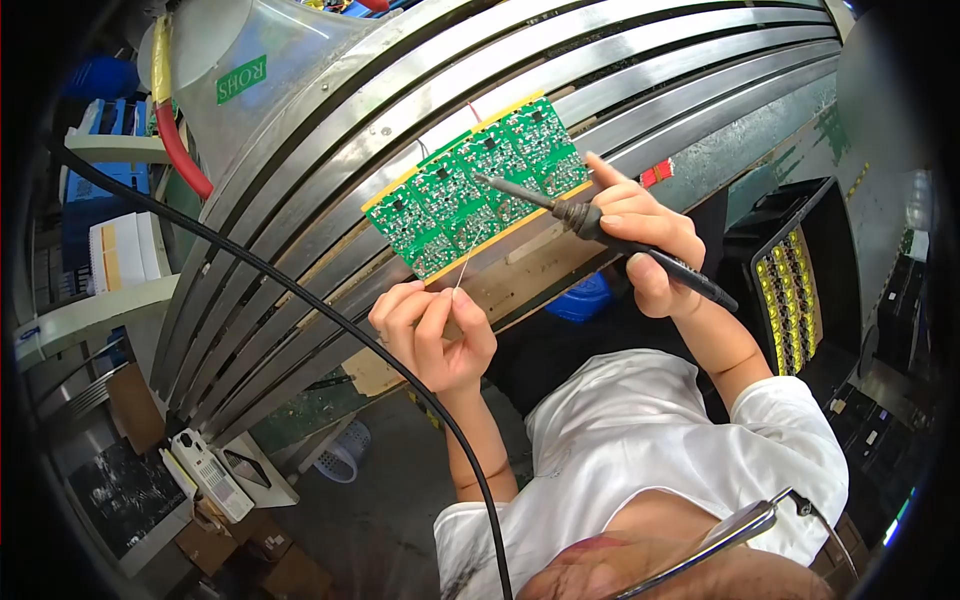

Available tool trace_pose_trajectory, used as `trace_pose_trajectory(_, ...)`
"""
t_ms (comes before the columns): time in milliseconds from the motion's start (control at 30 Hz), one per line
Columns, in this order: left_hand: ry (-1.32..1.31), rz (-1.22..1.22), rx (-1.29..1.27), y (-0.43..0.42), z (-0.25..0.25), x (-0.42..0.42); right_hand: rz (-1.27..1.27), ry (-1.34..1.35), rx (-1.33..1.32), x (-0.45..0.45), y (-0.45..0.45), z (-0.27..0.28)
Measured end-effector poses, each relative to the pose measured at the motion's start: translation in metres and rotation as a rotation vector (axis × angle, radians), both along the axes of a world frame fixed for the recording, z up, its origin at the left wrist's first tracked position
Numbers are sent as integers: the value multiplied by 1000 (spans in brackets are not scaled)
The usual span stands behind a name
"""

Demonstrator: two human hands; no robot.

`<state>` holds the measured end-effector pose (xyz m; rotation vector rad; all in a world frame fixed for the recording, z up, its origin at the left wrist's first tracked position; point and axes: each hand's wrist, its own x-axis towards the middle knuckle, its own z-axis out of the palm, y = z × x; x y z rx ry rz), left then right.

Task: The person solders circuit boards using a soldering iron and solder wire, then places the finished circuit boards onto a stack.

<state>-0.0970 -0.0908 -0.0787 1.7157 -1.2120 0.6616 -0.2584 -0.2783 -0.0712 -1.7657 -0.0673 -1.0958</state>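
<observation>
A green circuit board [490, 165] with yellow edge strips lies tilted across metal slats, its surface dense with small solder joints and dark chips. My right hand [650, 235] is closed around the handle of a soldering iron [590, 222]. The iron's tip is over the middle of the board; whether it touches a joint I cannot tell. Below the board's near edge, my left hand [435, 335] pinches a thin solder wire [463, 272] between thumb and fingers. The wire runs up to the lower part of the board.
Long metal slats [300, 255] run under the board. A black cable [290, 280] crosses the view at the left, close to my left hand. To the right stands a black bin [745, 245] holding yellow-topped parts [790, 300]. A blue object [580, 298] sits under the bench edge.
</observation>
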Motion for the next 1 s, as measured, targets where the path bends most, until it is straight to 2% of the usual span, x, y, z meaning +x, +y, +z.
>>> trace_pose_trajectory(33,-2,2,5,0,0,0,-35,20,-78,-3,-4,0)
trace_pose_trajectory(200,33,-15,-12,1,-1,-1,-128,-20,-31,-12,-9,5)
trace_pose_trajectory(267,48,-24,-20,1,-2,-1,-117,85,-107,-21,-12,8)
trace_pose_trajectory(300,54,-18,-9,2,-2,-2,-104,16,-72,-19,-13,8)
trace_pose_trajectory(467,31,-28,-1,1,-1,-2,-61,105,-49,-22,-6,12)
trace_pose_trajectory(600,68,-44,-18,2,-2,-3,-23,95,-22,-17,-8,2)
trace_pose_trajectory(700,92,-51,-27,2,-3,-4,6,-12,85,-1,-4,-1)
trace_pose_trajectory(1000,114,38,-53,5,-5,-3,30,33,-43,-1,9,-3)
